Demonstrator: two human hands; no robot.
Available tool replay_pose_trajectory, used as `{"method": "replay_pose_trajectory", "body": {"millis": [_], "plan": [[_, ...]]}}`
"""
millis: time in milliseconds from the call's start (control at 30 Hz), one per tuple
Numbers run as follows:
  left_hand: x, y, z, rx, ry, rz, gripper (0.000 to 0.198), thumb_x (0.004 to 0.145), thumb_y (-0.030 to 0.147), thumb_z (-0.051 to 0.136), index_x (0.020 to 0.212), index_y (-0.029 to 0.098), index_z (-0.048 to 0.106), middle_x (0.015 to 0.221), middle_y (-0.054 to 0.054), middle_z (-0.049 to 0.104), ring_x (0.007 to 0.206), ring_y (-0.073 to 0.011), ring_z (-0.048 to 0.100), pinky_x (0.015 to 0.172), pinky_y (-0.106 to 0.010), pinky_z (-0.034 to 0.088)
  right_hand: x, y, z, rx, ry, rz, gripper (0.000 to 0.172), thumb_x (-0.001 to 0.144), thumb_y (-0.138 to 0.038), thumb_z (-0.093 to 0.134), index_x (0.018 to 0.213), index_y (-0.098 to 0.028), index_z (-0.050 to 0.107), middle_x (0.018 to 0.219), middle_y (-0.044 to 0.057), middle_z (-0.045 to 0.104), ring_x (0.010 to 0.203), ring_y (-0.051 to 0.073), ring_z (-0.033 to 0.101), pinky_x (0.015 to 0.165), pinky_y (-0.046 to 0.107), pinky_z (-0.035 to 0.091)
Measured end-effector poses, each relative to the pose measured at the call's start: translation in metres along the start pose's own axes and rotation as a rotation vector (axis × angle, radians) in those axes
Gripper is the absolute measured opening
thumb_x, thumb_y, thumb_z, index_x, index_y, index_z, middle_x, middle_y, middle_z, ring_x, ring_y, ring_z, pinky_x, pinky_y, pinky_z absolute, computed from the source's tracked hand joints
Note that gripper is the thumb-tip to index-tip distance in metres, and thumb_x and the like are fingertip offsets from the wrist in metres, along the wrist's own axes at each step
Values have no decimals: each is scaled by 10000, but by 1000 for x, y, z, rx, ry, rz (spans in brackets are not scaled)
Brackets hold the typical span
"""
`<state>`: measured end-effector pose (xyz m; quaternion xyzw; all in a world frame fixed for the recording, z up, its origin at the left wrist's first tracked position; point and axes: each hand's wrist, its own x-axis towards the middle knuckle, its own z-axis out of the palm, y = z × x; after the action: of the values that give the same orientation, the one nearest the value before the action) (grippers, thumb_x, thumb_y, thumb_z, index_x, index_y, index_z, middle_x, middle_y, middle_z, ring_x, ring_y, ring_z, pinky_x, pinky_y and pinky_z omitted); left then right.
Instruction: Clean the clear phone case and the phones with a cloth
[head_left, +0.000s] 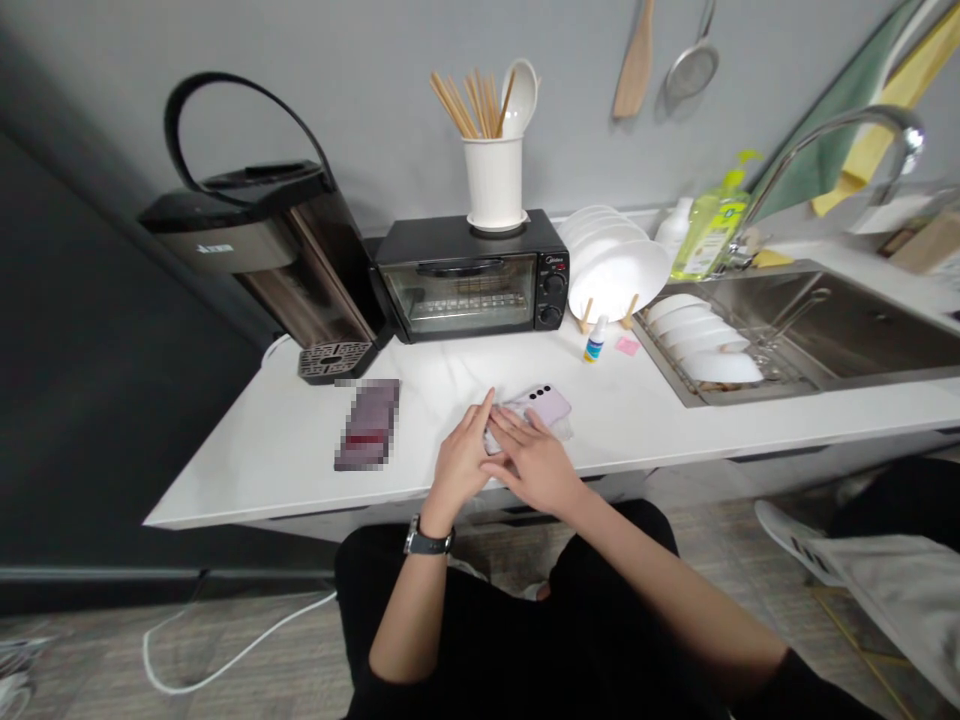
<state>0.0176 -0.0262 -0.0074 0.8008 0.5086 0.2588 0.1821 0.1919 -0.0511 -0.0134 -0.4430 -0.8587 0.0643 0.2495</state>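
Observation:
A lavender phone (551,402) lies on the counter with its dark camera lenses facing up. Some pale, crumpled cloth or film (564,428) shows around its edge. My right hand (538,462) rests over the phone's near left part, fingers stretched out and lying flat. At the phone's left end is my left hand (461,458), fingers extended and meeting the right fingertips. Both hands cover much of the phone's left half, so what lies under them is hidden. A small spray bottle (595,340) with a blue and yellow label stands behind, beside a pink slip (627,345).
A blurred dark purple item (369,425) lies to the left. Behind stand a drinks dispenser (300,260), a toaster oven (469,285) topped by a chopstick holder (495,180), and racked plates (619,275). On the right are bowls (701,340) and a sink (862,345).

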Motion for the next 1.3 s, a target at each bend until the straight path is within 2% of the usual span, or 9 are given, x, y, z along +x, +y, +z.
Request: {"method": "replay_pose_trajectory", "body": {"millis": [167,300,467,600,800,933,1100,1200,1300], "plan": [[1,3,1,-14,23,-24,974,885,380,773,1678,329,209,1422,-64,614,1289,-283,642,1045,-389,535,-31,23,-20,-25,-1,9,630,1075,-533,492,1598,-185,454,1623,133,486,1546,284,419,1286,585,292],[2,5,1,-5,30,-19,1022,861,469,809,1677,330,211,1416,-68,621,1303,-290,630,1062,-395,524,-19,51,-25,-134,82,174,613,1076,-506,496,1563,-135,504,1607,178,497,1528,345,439,1260,628,310],[0,-1,1,-8,7,5,924,919,343,727,1683,289,209,1448,-96,581,1307,-282,619,1060,-387,523,6,18,-5,-45,4,-8,701,1060,-567,504,1591,-113,453,1632,181,459,1558,315,393,1287,587,279],[-1,-2,0,-25,8,15,937,904,302,735,1679,323,208,1390,-64,613,1264,-258,645,1051,-377,529,-15,13,-13,13,-75,-132,693,1057,-579,513,1611,-173,426,1633,142,470,1554,275,406,1284,566,300],[1,4,1,-26,21,6,1016,863,427,812,1675,339,207,1411,-68,626,1304,-285,623,1079,-403,512,-23,61,-31,-150,50,127,621,1078,-508,494,1565,-122,497,1614,177,487,1521,341,451,1252,600,344],[0,-1,1,-13,13,9,961,906,413,755,1684,304,200,1437,-93,600,1304,-290,618,1080,-407,508,2,36,-10,-136,80,136,741,1043,-587,522,1545,-43,503,1595,237,491,1528,378,430,1264,602,318],[-1,-4,-1,-26,-22,21,920,913,294,706,1685,294,204,1398,-95,598,1269,-281,633,1047,-399,527,-5,-1,0,-8,6,-56,741,1031,-593,550,1607,-140,440,1624,179,473,1538,303,431,1273,536,341],[0,-1,-2,-33,-5,-7,973,885,332,767,1679,337,205,1403,-70,611,1286,-276,630,1063,-397,517,-25,26,-16,-44,12,-39,650,1057,-510,541,1610,-183,442,1617,142,498,1543,291,424,1274,560,339],[0,2,-2,-37,4,-29,1023,857,404,819,1675,347,208,1436,-65,607,1319,-291,613,1096,-421,497,-37,69,-32,-125,90,168,591,1076,-475,501,1566,-145,503,1564,174,557,1490,321,500,1239,573,397]]}}
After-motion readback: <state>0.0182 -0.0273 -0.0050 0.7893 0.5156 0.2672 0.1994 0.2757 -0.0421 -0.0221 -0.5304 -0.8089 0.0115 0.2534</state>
